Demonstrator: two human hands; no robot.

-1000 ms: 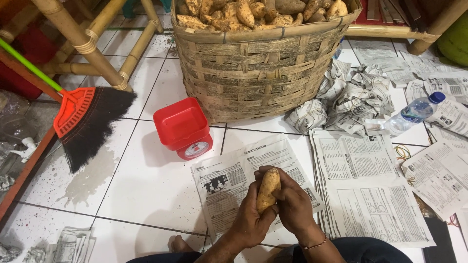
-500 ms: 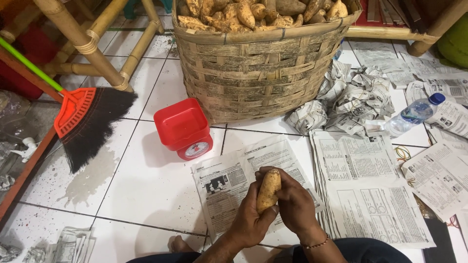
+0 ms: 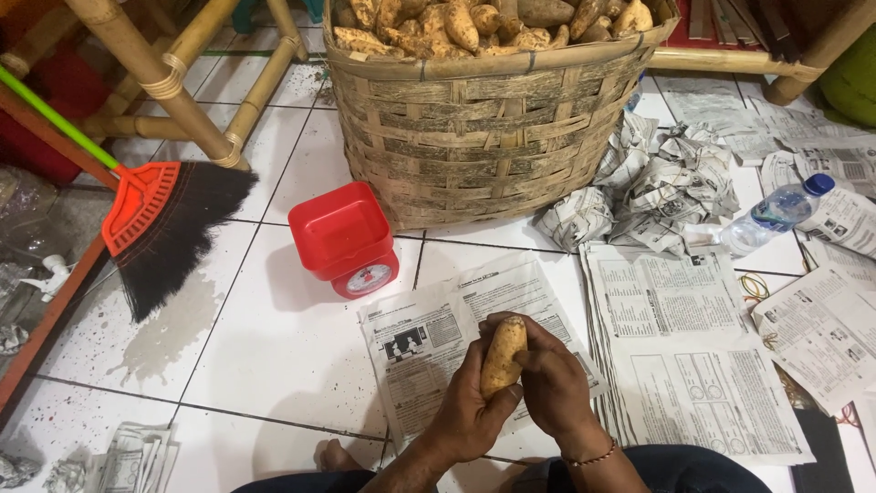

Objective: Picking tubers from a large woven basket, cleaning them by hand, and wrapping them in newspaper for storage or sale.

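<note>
A: What do the two hands have?

B: One tan, oblong sweet potato [image 3: 503, 354], held upright between them, low in the head view. The left hand [image 3: 470, 408] wraps its lower half from the left, its grip closed around the tuber. The right hand [image 3: 550, 382] closes on it from the right, fingers curled over the top end. A thin beaded bracelet [image 3: 593, 455] sits on the right wrist.

A: And where is the potato relative to the floor?

B: Above a flat printed newspaper sheet [image 3: 429, 342] spread on the white tiled floor [image 3: 274, 338]. I cannot tell whether it touches the paper.

A: What lies around it?

B: Beyond the sheet stands a big woven bamboo basket [image 3: 484, 137] heaped with more tan sweet potatoes [image 3: 474, 18]. Just beside the basket, to the left, is a small red kitchen scale with a round dial [image 3: 345, 239]. Farther left lies a broom with a red head, dark bristles and a green handle [image 3: 160, 219]. To the right is a stack of flat newspapers [image 3: 684, 356], with crumpled newspaper balls [image 3: 657, 183] behind it and a clear plastic bottle with a blue cap [image 3: 776, 215] lying on its side.
</note>
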